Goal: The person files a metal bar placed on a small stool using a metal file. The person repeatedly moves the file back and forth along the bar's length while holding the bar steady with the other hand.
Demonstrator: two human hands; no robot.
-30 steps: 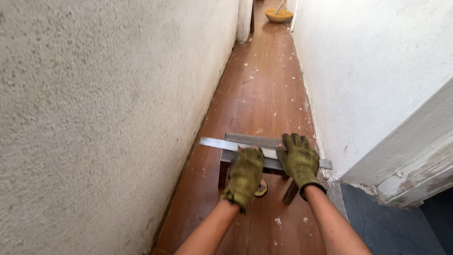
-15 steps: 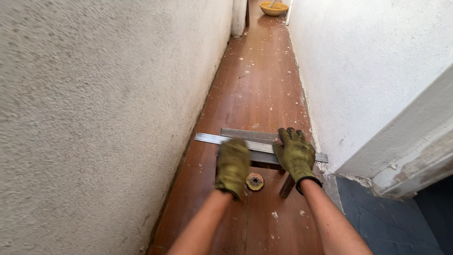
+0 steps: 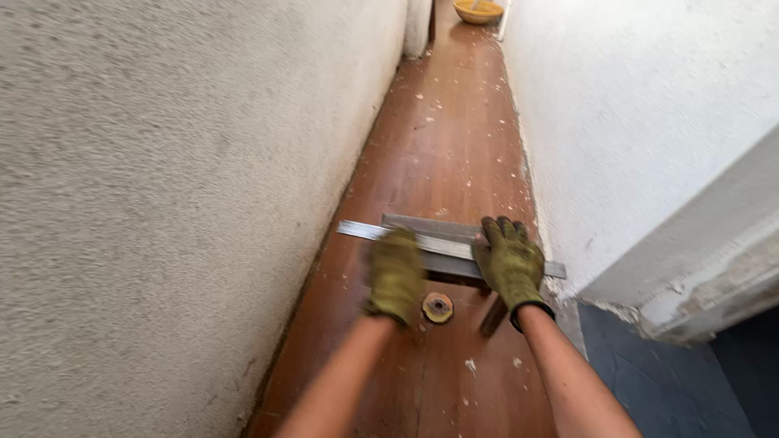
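A long flat metal straightedge [image 3: 363, 231] lies across a narrow brown floor, over a dark grey slab [image 3: 422, 225]. My right hand [image 3: 509, 261], in an olive glove, presses down on the right part of the straightedge. My left hand [image 3: 395, 274], gloved too and blurred by motion, hovers near the straightedge's middle; whether it touches is unclear. A small round rusty disc [image 3: 437, 307] lies on the floor between my wrists. A dark stick-like piece [image 3: 492, 317] lies beside my right wrist.
Rough plastered walls [image 3: 162, 203] close in on both sides of the brown corridor floor [image 3: 442, 146], which is speckled with plaster crumbs. A yellow bowl [image 3: 478, 10] sits at the far end. A grey step edge [image 3: 698, 316] and a dark floor lie at the right.
My left hand has drawn back toward me off the straightedge, uncovering the round disc. My right hand stays on the straightedge. The view has shifted slightly forward.
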